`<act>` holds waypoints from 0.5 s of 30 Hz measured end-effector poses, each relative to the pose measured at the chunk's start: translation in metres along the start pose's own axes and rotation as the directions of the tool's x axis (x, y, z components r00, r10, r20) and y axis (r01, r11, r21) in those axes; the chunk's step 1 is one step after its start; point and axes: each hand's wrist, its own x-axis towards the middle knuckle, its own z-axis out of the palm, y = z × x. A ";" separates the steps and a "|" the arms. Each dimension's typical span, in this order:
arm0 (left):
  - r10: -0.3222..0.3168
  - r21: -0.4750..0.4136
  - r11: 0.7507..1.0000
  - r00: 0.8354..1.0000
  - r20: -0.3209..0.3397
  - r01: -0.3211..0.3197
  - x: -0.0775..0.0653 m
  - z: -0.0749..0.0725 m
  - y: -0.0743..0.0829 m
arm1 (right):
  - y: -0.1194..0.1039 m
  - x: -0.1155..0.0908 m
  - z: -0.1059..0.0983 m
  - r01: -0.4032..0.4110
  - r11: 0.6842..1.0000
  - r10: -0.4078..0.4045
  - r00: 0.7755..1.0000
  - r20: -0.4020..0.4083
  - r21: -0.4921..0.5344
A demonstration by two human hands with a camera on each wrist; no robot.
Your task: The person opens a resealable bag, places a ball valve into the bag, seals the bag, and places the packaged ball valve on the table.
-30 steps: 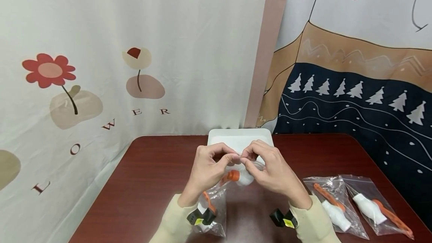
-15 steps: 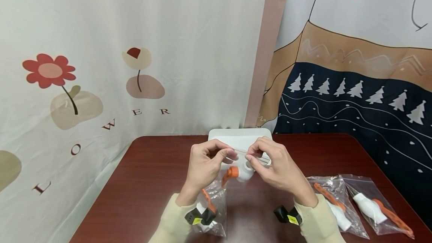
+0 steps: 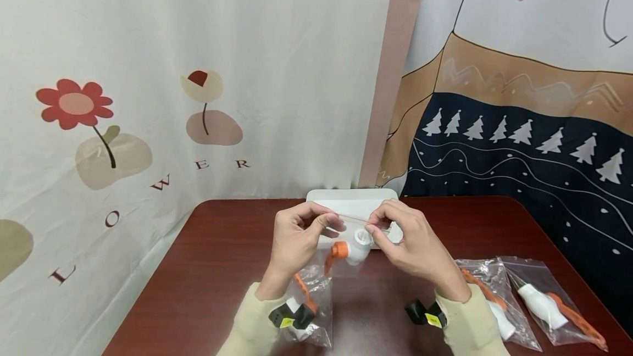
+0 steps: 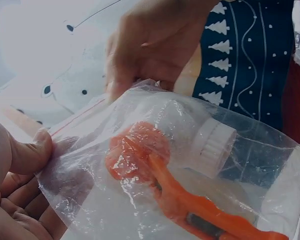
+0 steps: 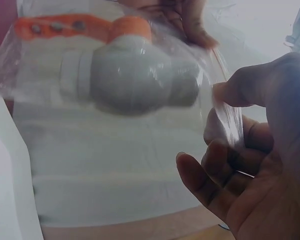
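In the head view, a clear zip bag (image 4: 90, 137) hangs above the table between both hands, its top edge stretched taut. Inside is a white plastic ball valve (image 3: 360, 247) with an orange lever handle (image 3: 336, 254). My left hand (image 3: 298, 238) pinches one end of the bag's top edge between thumb and forefinger. The other end is pinched by my right hand (image 3: 409, 242), thumb against fingers, as the right wrist view also shows. The valve lies crosswise in the bag, below the zip strip. Whether the zip is sealed cannot be told.
Behind the hands a white tray (image 3: 346, 195) stands at the table's back edge. Two bagged valves lie on the right, an inner bag (image 3: 524, 317) and an outer bag (image 3: 541, 305). Another bag (image 3: 320, 317) lies by the left wrist on the dark red table (image 3: 222, 262).
My hands have drawn apart along the bag's top edge, the right hand shifting right and the left slightly left. The valve in the bag now shows more fully between them.
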 end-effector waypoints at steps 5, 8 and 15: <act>-0.018 -0.009 1.000 1.000 -0.020 0.018 0.002 -0.004 0.003 | 0.003 0.000 -0.003 0.003 1.000 -0.003 1.000 -0.002 -0.013; -0.029 -0.013 1.000 0.999 -0.015 0.028 0.002 -0.005 0.004 | 0.002 0.000 -0.005 -0.005 1.000 0.005 1.000 0.000 -0.014; -0.020 -0.028 0.999 0.999 -0.032 0.019 0.002 -0.009 0.004 | 0.003 -0.001 -0.009 -0.006 1.000 0.006 1.000 -0.002 -0.021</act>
